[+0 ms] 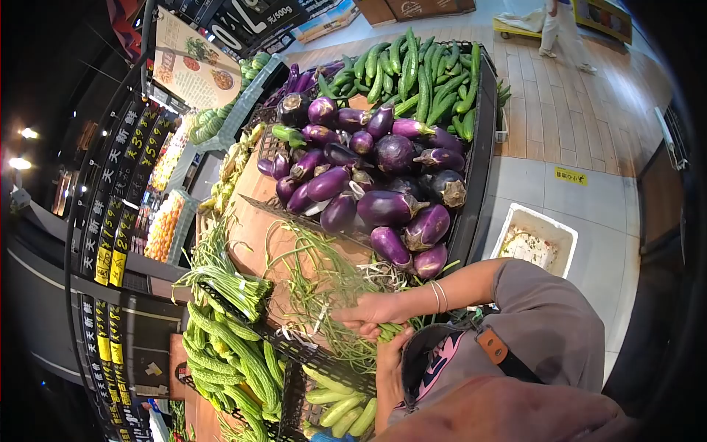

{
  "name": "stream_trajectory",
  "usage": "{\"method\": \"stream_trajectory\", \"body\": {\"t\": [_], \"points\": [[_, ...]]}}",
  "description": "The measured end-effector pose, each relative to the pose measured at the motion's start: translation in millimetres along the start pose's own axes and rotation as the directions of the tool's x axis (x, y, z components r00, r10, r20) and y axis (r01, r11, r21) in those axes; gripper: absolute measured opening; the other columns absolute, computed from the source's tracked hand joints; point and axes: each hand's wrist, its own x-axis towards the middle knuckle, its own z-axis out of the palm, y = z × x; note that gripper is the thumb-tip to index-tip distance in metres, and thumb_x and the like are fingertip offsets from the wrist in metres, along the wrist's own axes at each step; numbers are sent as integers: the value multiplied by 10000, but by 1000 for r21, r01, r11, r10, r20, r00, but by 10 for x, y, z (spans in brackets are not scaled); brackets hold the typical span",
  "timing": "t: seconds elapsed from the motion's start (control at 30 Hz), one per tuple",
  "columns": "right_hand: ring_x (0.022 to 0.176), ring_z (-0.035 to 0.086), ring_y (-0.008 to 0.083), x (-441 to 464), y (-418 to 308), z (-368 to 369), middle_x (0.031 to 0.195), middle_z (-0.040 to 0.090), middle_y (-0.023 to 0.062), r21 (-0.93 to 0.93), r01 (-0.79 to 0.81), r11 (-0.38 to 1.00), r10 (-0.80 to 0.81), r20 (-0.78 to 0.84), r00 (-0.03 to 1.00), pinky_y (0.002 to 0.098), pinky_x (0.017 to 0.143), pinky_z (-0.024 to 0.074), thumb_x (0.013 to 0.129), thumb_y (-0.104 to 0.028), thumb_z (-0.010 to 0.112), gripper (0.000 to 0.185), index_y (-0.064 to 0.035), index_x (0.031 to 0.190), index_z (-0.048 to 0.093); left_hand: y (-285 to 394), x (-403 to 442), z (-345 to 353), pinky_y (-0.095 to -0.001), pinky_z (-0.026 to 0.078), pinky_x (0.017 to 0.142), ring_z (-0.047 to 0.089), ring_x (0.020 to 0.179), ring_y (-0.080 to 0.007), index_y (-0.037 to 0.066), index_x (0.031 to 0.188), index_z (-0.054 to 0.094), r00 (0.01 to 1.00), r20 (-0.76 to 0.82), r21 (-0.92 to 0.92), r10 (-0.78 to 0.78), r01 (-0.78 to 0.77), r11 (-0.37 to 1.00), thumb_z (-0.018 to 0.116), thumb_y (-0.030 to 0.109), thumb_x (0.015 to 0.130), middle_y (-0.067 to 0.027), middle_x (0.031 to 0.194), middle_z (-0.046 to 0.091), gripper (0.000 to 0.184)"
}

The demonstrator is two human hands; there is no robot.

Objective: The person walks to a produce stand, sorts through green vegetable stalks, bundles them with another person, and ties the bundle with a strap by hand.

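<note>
My right hand (pixel 364 311), with two thin bands on its wrist, is closed on thin green stalks (pixel 324 276) whose long strands spread over the brown board. Just below it, my left hand (pixel 392 353) wraps round the cut ends of the green stalks, close to my chest. Some white ties lie among the strands. A tied bundle of green stalks (pixel 234 287) lies to the left. Purple eggplants (pixel 387 208) are heaped above my hands.
Cucumbers (pixel 423 74) fill the back of the stand. Bitter melons (pixel 232 357) and pale green gourds (pixel 339 405) lie at the lower left. A white foam box (pixel 571 239) stands on the floor at right. A person (pixel 561 26) stands far off.
</note>
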Motion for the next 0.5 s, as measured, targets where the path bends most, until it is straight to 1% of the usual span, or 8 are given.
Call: {"method": "stream_trajectory", "body": {"t": [0.1, 0.23, 0.27, 0.3, 0.37, 0.43, 0.47, 0.5], "points": [[388, 295, 61, 21, 20, -49, 450, 303, -56, 17, -36, 999, 36, 31, 999, 222, 394, 279, 827, -534, 564, 507, -121, 592, 389, -18, -25, 29, -194, 352, 523, 434, 581, -74, 48, 899, 511, 999, -31, 12, -11, 11, 1000, 647, 17, 717, -1, 750, 491, 230], [387, 316, 67, 58, 33, -10, 448, 320, -48, 5, -60, 998, 60, 67, 996, 220, 395, 293, 826, -538, 564, 507, -121, 594, 391, 90, -116, 81, -210, 361, 501, 437, 555, -86, 33, 895, 506, 996, -56, 87, 75, -70, 994, 638, 10, 725, -9, 692, 479, 216], [390, 362, 90, 73, 3, 10, 455, 355, -29, -27, -8, 1000, 10, 78, 997, 247, 410, 342, 851, -501, 549, 471, -110, 630, 408, 149, -141, 81, -220, 366, 488, 438, 541, -95, 25, 894, 504, 993, -43, 140, 106, -99, 985, 636, 4, 728, -12, 670, 475, 213], [390, 362, 90, 89, -56, 51, 455, 355, -29, -32, -23, 999, 26, 78, 997, 247, 410, 342, 851, -501, 549, 471, -110, 630, 408, 208, -155, 65, -220, 366, 488, 438, 541, -95, 25, 894, 504, 993, -48, 125, 106, -99, 987, 636, 4, 728, -12, 670, 475, 213], [469, 472, 140, 137, -215, 160, 521, 462, 34, 124, 194, 973, -213, 160, 964, 277, 470, 408, 910, -444, 468, 391, -76, 780, 486, 315, -203, 21, -233, 369, 454, 437, 514, -111, 14, 889, 502, 986, 77, -107, 150, -142, 984, 627, -14, 730, -19, 639, 468, 204], [617, 564, 178, 235, -461, 211, 686, 558, 75, 103, 408, 907, -420, 202, 885, 307, 580, 483, 905, -415, 484, 367, -75, 1042, 477, 386, -293, 37, -275, 309, 444, 320, 428, -88, 36, 998, 485, 962, -12, 45, 272, -271, 961, 605, 82, 739, 11, 558, 368, 289], [813, 592, 204, 189, -628, 204, 868, 588, 111, 109, 381, 918, -396, 196, 897, 325, 714, 503, 907, -397, 486, 394, -78, 1135, 452, 417, -330, -32, -286, 315, 442, 316, 417, -97, 46, 983, 496, 949, -57, 11, 309, -309, 951, 598, 84, 747, 16, 541, 348, 260], [923, 575, 222, 181, -707, 240, 970, 578, 129, 74, 470, 880, -475, 171, 863, 338, 779, 489, 911, -373, 486, 412, -46, 1158, 446, 463, -383, -139, -297, 321, 440, 312, 406, -105, 55, 969, 508, 932, -112, -19, 346, -350, 936, 590, 87, 756, 21, 524, 328, 231]]}}
